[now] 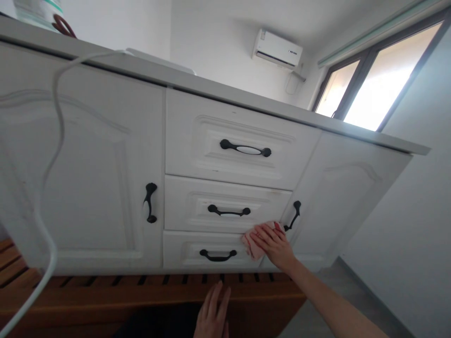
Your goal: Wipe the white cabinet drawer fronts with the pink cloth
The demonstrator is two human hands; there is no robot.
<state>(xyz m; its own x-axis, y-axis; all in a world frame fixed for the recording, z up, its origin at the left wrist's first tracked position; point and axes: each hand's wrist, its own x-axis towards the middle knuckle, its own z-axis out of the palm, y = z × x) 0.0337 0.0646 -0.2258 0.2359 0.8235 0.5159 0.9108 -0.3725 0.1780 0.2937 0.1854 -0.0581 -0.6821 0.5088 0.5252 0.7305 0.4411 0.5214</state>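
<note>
My right grip is open, its fingers spread over the pink-and-white cloth, which I have flat against the cabinet front. The cloth lies across the seam between the middle drawer and the bottom drawer, at their right ends, just beside the right door's black handle. My left grip is empty and open, fingers extended, by the slatted wooden bench.

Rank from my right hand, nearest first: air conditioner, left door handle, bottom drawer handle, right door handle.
1. Right door handle, beside your right hand
2. Bottom drawer handle, to its left
3. Left door handle, farther left
4. Air conditioner, far wall
</note>
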